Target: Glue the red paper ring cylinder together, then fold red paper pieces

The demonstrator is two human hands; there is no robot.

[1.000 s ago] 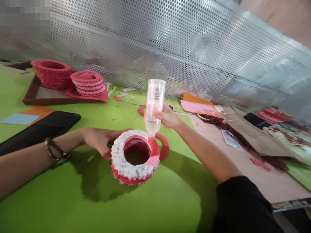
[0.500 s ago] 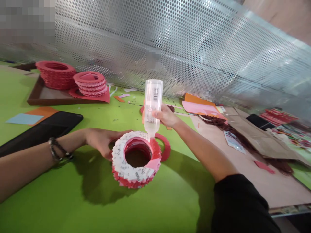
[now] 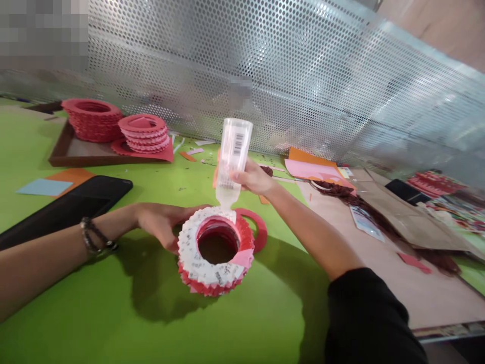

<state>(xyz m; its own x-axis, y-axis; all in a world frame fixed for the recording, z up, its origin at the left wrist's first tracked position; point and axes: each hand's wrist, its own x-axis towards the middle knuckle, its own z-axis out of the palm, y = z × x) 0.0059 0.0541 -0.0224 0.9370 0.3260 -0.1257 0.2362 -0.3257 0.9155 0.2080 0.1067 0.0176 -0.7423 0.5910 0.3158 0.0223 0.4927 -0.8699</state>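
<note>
My left hand [image 3: 161,222] grips the left side of a stack of paper rings [image 3: 195,265] with toothed edges; its fingertips are hidden behind the stack. White printed paper covers much of the top, with red and pink on the right. In my right hand [image 3: 253,177] is a clear squeeze bottle of glue [image 3: 233,156], turned upside down and tilted. Its nozzle meets the far rim of the top ring, on the white part. Behind the stack, on its right, a flat red ring [image 3: 260,235] lies on the green table [image 3: 257,323].
At the back left, a brown tray [image 3: 94,161] bears stacks of red and pink rings [image 3: 93,121]. A black phone-like slab [image 3: 91,194] lies left of my arm. Orange and pink sheets [image 3: 312,169], brown cardboard [image 3: 401,217] and paper scraps are on the right. A perforated metal panel [image 3: 303,76] stands behind.
The bottle's nozzle has moved left along the ring, from the red part to the white part, and the bottle leans more. My left hand keeps its hold on the stack.
</note>
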